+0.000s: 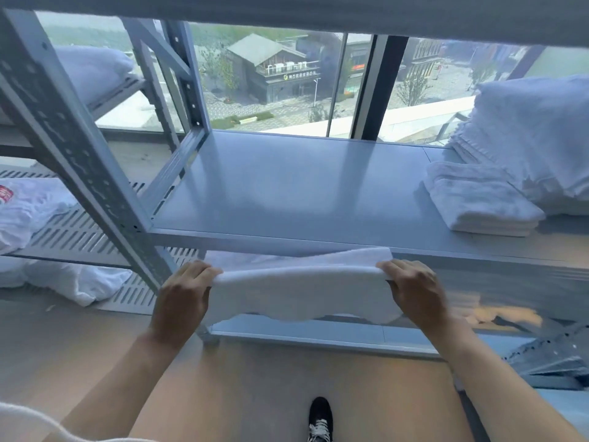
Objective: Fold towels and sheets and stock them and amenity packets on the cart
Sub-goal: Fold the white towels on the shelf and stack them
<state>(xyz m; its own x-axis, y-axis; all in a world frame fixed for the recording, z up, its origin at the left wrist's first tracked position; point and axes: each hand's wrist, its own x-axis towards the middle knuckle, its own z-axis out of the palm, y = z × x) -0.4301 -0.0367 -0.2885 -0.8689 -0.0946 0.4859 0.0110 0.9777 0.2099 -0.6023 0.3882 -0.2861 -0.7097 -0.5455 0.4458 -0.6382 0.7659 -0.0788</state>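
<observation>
Between left hand, right hand: towel gripped.

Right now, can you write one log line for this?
left hand: grips white folded towel | right hand: grips it too | grey metal shelf: behind towel

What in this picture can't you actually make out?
Head view, the only one:
- Fingertips of the left hand and right hand: tucked behind the white towel they grip.
- Stack of folded towels on the metal shelf: cut off by the right edge, so no count.
- Sign on the building outside: too small to read.
- Red-printed white cloth at left: cut off by the edge.
</observation>
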